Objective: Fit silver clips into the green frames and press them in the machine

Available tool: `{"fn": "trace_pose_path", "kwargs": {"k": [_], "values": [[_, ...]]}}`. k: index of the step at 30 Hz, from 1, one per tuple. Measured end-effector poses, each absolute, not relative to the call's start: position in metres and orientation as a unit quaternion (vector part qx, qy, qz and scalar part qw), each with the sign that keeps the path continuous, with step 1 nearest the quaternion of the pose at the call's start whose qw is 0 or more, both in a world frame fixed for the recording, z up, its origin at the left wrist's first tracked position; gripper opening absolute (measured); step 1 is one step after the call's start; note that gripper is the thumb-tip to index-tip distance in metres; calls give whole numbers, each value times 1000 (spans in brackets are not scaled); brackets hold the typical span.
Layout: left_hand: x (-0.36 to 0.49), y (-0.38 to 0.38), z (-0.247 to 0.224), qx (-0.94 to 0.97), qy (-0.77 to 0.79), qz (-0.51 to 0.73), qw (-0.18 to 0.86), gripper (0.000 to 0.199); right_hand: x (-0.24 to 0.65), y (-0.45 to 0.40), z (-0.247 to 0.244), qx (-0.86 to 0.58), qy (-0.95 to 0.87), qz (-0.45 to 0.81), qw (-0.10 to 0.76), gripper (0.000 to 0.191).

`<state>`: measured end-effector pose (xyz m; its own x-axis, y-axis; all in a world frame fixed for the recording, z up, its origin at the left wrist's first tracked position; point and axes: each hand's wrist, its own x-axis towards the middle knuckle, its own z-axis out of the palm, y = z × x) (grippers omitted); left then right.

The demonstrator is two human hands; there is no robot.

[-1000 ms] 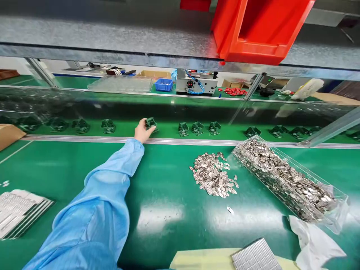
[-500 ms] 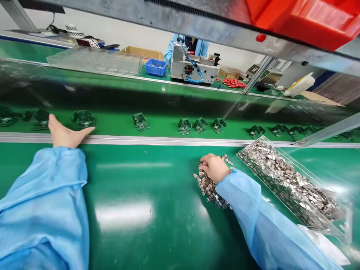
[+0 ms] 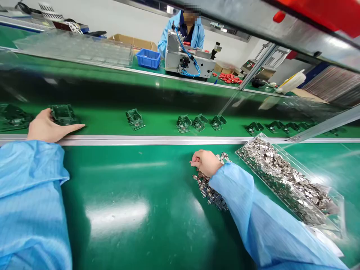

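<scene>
Head view: the left hand (image 3: 46,128) spreads thumb and fingers wide around a green circuit board (image 3: 64,114), fingers at its left edge, thumb along its near side; whether they press on it cannot be told. Right of that grip lie one separate board (image 3: 135,119) and three more grouped together. The right hand (image 3: 206,163) pinches a small metal piece (image 3: 191,162) at the far edge of a pile (image 3: 206,189), partly covered by its sleeve. Between this pinch and the boards runs a metal rail (image 3: 126,140); to its right, a clear tray (image 3: 342,212) holds metal pieces. Any print on the boards is too small to read.
</scene>
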<state>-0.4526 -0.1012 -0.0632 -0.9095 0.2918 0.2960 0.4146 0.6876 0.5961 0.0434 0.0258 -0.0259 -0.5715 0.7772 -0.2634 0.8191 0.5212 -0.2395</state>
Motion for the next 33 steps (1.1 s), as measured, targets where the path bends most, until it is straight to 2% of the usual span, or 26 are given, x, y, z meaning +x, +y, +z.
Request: {"fn": "trace_pose_path", "kwargs": {"k": [3, 6, 8, 10, 12, 15, 17, 19, 22, 26, 33], "values": [[-418, -96, -54, -177, -897, -400, 69, 106, 36, 20, -23, 447, 876, -167, 69, 14], [-346, -86, -48, -235, -785, -571, 55, 93, 35, 5, -11, 442, 880, -163, 55, 19], [-283, -86, -48, -295, -709, -640, -32, 84, 45, -11, 2, 441, 881, -167, 37, 26], [-215, -94, -51, -343, -647, -661, -163, 77, 69, -34, 18, 440, 882, -168, 9, 28], [-153, -110, -56, -368, -581, -663, -297, 71, 106, -63, 34, 447, 872, -188, -70, 22], [-76, -141, -57, -395, -470, -639, -462, 64, 175, -116, 48, 477, 776, -316, -266, 9], [-36, -160, -52, -412, -407, -605, -546, 63, 216, -151, 47, 503, 675, -417, -344, 16], [0, -175, -41, -419, -371, -567, -604, 60, 245, -182, 39, 525, 602, -461, -387, 22], [47, -190, -25, -415, -353, -527, -652, 55, 266, -216, 15, 539, 549, -433, -470, 19], [93, -203, -20, -431, -314, -511, -674, 59, 269, -242, -14, 528, 513, -375, -563, 11], [112, -221, -35, -467, -327, -512, -643, 56, 257, -254, -27, 550, 510, -328, -574, 9]]}}
